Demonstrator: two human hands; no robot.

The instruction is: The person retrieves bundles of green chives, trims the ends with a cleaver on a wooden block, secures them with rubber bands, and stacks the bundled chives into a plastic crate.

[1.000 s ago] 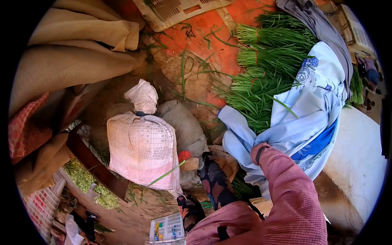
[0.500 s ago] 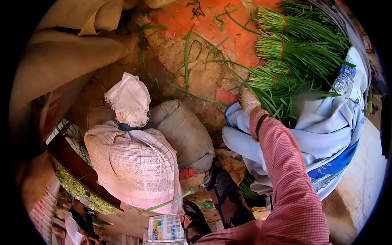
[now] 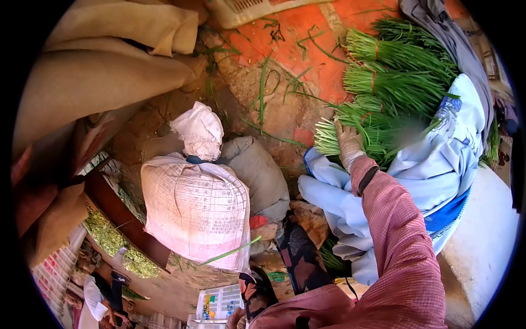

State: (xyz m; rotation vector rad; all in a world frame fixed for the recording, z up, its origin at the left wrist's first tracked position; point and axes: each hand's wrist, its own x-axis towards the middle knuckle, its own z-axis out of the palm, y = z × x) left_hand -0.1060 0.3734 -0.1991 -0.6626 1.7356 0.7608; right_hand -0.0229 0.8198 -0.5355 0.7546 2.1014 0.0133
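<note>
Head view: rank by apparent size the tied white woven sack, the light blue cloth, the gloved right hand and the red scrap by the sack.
1. Light blue cloth and white woven sack: alike, too close to rank.
2. Gloved right hand, resting on the bundled greens.
3. Red scrap.

The right hand (image 3: 348, 143) wears a thin, pale glove — probably smooth plastic or latex, though the view is too soft to be sure. It rests on bundled green stalks (image 3: 378, 118), fresh and faintly glossy. The light blue cloth (image 3: 427, 164) beside them looks soft and matt. The sleeve (image 3: 397, 230) is finely checked woven fabric. The tied sack (image 3: 192, 205) is coarse woven plastic — dull, dusty. The floor (image 3: 307, 49) is rough, painted orange.
</note>
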